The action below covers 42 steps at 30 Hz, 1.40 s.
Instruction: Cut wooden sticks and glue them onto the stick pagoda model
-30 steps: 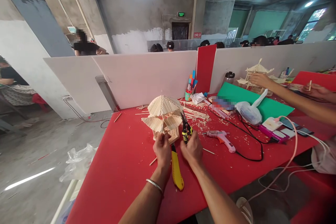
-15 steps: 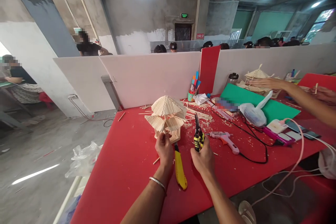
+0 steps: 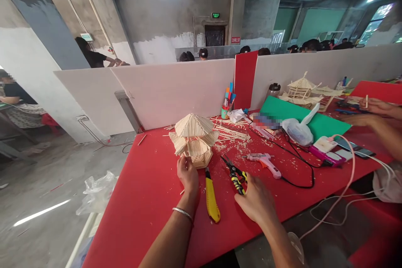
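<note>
A small pavilion model (image 3: 194, 127) of pale wooden sticks, with two tiers of roof, stands on the red table. My left hand (image 3: 188, 176) is closed at its lower left front edge, fingertips against the sticks; whatever they pinch there is hidden. Black-and-yellow hand snips (image 3: 232, 171) lie low over the table with jaws and handles spread. At the handle ends is my right hand (image 3: 257, 197), thumb and fingers apart and barely touching them. Between my hands lies a yellow utility knife (image 3: 212, 201).
A pink glue gun (image 3: 265, 163) with a black cord lies to the right. Loose sticks (image 3: 230, 130) and shavings are scattered behind. Farther right are a green board (image 3: 301, 119), a power strip (image 3: 323, 157) and another person's hands (image 3: 377, 106) near a second stick model (image 3: 303, 88).
The snips have swung left and lower, and their handles have spread as my right hand loosened and drew back. My left hand stays at the model, which has turned slightly. The co-worker's arm has pulled back.
</note>
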{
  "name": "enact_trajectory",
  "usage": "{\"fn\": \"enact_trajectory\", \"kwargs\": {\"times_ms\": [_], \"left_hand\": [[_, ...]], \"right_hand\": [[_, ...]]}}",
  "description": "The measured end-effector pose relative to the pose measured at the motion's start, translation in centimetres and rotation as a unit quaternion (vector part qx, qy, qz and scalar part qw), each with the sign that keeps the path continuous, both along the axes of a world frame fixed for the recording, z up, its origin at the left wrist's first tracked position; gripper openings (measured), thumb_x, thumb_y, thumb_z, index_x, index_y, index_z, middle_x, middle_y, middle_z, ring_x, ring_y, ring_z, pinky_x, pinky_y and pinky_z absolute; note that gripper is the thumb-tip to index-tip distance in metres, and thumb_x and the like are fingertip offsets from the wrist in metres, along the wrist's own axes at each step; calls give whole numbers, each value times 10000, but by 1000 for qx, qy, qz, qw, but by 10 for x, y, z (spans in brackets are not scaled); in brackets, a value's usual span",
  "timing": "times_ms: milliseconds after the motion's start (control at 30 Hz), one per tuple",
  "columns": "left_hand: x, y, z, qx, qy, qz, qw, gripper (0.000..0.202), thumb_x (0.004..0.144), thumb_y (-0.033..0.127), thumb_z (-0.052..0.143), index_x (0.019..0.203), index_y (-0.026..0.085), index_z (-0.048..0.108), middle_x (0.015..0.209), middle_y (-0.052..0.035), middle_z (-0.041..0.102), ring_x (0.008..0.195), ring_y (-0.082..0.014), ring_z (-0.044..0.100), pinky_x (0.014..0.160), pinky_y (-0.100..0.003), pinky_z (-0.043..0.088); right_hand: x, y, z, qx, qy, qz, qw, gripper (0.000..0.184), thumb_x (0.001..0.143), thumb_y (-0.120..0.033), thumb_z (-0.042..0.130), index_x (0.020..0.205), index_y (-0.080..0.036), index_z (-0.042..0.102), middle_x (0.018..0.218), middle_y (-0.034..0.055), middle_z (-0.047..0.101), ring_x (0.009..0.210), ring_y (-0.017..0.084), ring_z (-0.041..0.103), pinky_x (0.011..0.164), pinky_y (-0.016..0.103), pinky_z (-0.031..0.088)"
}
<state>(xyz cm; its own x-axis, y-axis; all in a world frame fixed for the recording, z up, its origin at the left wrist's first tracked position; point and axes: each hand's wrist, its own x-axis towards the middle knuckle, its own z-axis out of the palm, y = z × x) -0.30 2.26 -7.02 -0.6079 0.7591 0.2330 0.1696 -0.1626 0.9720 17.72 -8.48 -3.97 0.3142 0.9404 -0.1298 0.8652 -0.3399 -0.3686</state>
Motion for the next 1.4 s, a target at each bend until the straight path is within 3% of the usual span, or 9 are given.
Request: {"fn": "enact_trajectory", "kwargs": {"times_ms": [300,500,667,833,1033,1267,1400], "left_hand": [[-1,6,-4,-5,-2,23,1000,119,820,264,577,864,217,677,974,-45,623,960,-201,610,880,-310,464],[4,0,1,-10,-15,25,1000,361,799,195,594,1160,198,597,1136,-98,601,1058,-220,600,908,-346,485],[7,-5,5,-12,-6,25,1000,399,779,166,597,1175,180,556,1156,-116,582,1092,-235,579,912,-366,488],[9,-8,7,2,-7,25,1000,383,779,171,585,1159,202,547,1136,-96,572,1087,-221,577,904,-351,487],[10,-9,5,-3,-26,14,1000,413,769,178,591,1178,206,543,1150,-90,584,1068,-213,585,885,-336,484],[13,-12,4,2,-47,-18,999,431,772,205,601,1196,207,524,1091,-70,627,970,-186,619,813,-300,494],[14,-13,3,-9,-53,-33,998,362,772,236,601,1128,197,552,1020,-53,641,886,-178,635,771,-291,495]], "right_hand": [[-6,-5,-5,33,-37,39,998,662,717,-281,557,1346,-92,473,1214,180,599,1134,323,552,877,406,425],[-15,-4,-8,77,-98,33,992,607,771,-322,588,1334,-112,503,1211,190,585,1130,341,542,845,444,434],[-32,-5,-7,175,-41,101,978,432,850,-243,505,1276,-201,567,1245,120,584,1143,271,548,950,408,415],[-60,-12,-7,183,72,185,963,389,909,-282,437,1272,-222,565,1131,94,627,1038,206,609,862,299,472],[-77,-19,-19,170,35,198,965,498,793,-300,592,1287,-245,558,1202,94,588,1048,246,616,840,316,498],[-73,-19,-29,157,18,185,970,655,743,-146,570,1386,-218,469,1209,107,572,1087,244,594,876,320,497],[-69,-20,-28,155,14,189,970,514,823,-204,535,1336,-223,522,1130,98,605,1028,229,608,840,314,496]]}}
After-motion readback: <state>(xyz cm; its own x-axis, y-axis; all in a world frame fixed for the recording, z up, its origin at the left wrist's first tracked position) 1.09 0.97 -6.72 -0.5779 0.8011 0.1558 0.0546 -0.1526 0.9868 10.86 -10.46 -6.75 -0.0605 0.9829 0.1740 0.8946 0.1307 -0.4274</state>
